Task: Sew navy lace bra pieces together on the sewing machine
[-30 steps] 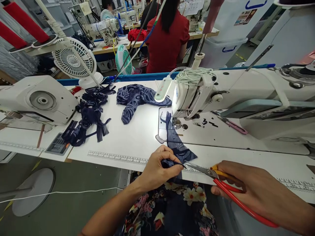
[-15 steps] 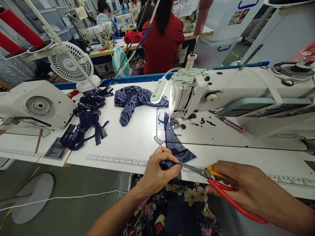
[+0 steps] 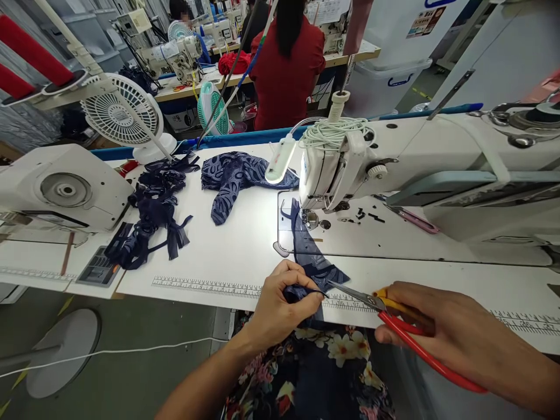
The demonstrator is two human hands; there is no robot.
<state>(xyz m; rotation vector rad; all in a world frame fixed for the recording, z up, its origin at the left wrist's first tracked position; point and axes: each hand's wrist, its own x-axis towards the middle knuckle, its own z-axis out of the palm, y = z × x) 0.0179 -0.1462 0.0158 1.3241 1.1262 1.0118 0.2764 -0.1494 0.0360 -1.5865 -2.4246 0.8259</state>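
Note:
Between the thumb and fingers of my left hand (image 3: 286, 300) is pinched a piece of dark blue sheer fabric (image 3: 310, 248). Its narrow end reaches up under the needle area of the white sewing machine (image 3: 336, 166), and a thin dark tip pokes out past my thumb. My right hand (image 3: 441, 329) is wrapped round scissors (image 3: 385, 309) with red and orange handles. Their blades look closed and point left, the tips a little right of my left fingertips, near the fabric's lower edge.
Patterned blue fabric (image 3: 236, 175) lies left of the machine, beside a heap of dark fabric strips (image 3: 153, 216). Pink-handled snips (image 3: 413, 219) and small black scraps (image 3: 361, 214) rest on the machine bed. A white fan (image 3: 122, 111) stands at back left. A person in red (image 3: 284, 76) sits beyond the table.
My right hand has drawn the scissors slightly right, so their tips are now apart from my left fingertips. My left hand still pinches the fabric in nearly the same place.

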